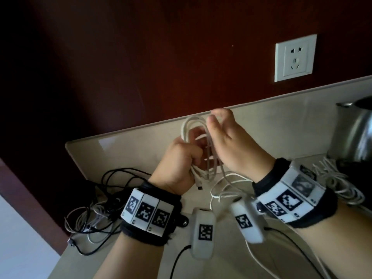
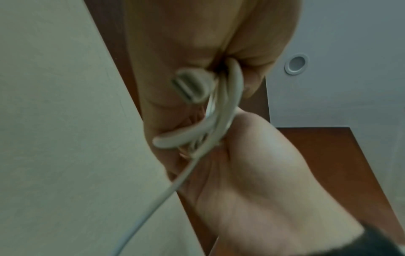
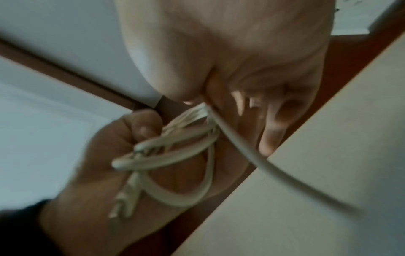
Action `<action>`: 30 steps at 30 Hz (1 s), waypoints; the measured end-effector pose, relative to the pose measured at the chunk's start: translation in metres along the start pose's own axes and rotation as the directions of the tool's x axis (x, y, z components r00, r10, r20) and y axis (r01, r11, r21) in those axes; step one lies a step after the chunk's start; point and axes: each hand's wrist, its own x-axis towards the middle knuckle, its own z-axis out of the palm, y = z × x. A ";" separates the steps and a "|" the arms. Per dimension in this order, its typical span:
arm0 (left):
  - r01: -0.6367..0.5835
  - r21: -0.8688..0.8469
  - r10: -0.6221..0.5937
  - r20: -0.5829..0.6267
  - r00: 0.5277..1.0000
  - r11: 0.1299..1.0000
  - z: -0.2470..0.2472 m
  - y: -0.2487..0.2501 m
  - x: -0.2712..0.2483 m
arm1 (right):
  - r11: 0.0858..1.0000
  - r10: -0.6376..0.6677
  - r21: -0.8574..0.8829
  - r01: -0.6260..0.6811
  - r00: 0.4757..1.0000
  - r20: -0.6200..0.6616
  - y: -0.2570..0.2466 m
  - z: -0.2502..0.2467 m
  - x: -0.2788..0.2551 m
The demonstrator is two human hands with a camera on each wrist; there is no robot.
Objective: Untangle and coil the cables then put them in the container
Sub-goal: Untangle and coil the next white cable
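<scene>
A white cable is wound into several long loops held above the counter. My left hand grips the lower part of the coil in a fist, and the cable's USB plug hangs just below it. My right hand pinches a strand at the top of the coil between thumb and fingers. The loose tail runs from there down to the counter. In the left wrist view the plug lies against the left palm beside the loops. The right wrist view shows the coil and the tail. No container is in view.
A tangle of black and white cables lies on the beige counter at the left edge. Another white cable bundle sits at the right beside a steel kettle. A wall socket is on the dark red wall behind.
</scene>
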 end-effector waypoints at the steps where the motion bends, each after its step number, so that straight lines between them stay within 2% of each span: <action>1: -0.001 -0.085 0.001 -0.008 1.000 0.996 -0.004 0.004 0.001 | 0.994 0.039 0.098 -0.047 0.996 0.084 -0.002 -0.004 -0.001; 2: -0.016 -0.177 0.011 -0.029 1.000 0.984 -0.008 0.009 0.003 | 0.984 0.067 0.150 -0.096 0.980 0.185 -0.003 -0.007 -0.002; 4: -0.068 -0.304 0.053 -0.058 0.997 0.950 -0.020 0.017 0.004 | 0.967 0.064 0.202 -0.155 0.916 0.396 -0.004 -0.008 -0.007; 6: -0.118 -0.323 0.099 -0.076 0.992 0.939 -0.031 0.021 0.002 | 0.963 0.047 0.211 -0.168 0.876 0.480 -0.004 -0.002 -0.011; 9: -0.207 -0.282 0.170 -0.150 0.974 0.937 -0.041 0.028 0.001 | 0.980 0.048 0.148 -0.133 0.881 0.471 0.002 0.011 -0.011; 11: -0.287 -0.257 0.230 -0.231 0.945 0.923 -0.051 0.034 0.000 | 0.998 0.054 0.012 -0.067 0.882 0.467 0.009 0.013 -0.010; 13: -0.355 -0.224 0.279 -0.312 0.908 0.908 -0.063 0.040 0.000 | 0.997 0.051 -0.080 -0.020 0.907 0.417 0.015 0.010 -0.007; 15: -0.399 -0.166 0.313 -0.385 0.868 0.902 -0.073 0.044 0.002 | 0.986 -0.036 -0.143 0.088 0.943 0.332 0.019 0.004 -0.005; 17: -0.403 -0.060 0.346 -0.408 0.845 0.913 -0.075 0.043 0.002 | 0.909 -0.209 -0.289 0.301 0.928 0.308 0.014 -0.001 -0.007; 20: -0.315 0.194 0.364 -0.328 0.872 0.929 -0.064 0.033 0.003 | 0.737 -0.418 -0.368 0.567 0.810 0.411 -0.003 0.000 -0.015; 22: -0.248 0.308 0.327 -0.239 0.914 0.918 -0.050 0.026 0.002 | 0.711 -0.502 -0.300 0.636 0.758 0.416 -0.014 -0.001 -0.017; 23: -0.234 0.353 0.311 -0.179 0.933 0.906 -0.043 0.023 0.001 | 0.710 -0.546 -0.265 0.652 0.748 0.377 -0.018 -0.002 -0.017; 26: -0.298 0.573 0.332 0.048 0.942 0.763 -0.029 0.014 -0.003 | 0.764 -0.593 -0.209 0.611 0.792 0.146 -0.022 -0.007 -0.017; 28: -0.341 0.560 0.313 0.149 0.938 0.755 -0.027 0.009 -0.004 | 0.822 -0.553 -0.178 0.541 0.833 -0.019 -0.020 -0.011 -0.016; 30: -0.364 0.532 0.283 0.232 0.931 0.764 -0.027 0.009 -0.005 | 0.855 -0.516 -0.133 0.501 0.847 -0.127 -0.018 -0.015 -0.014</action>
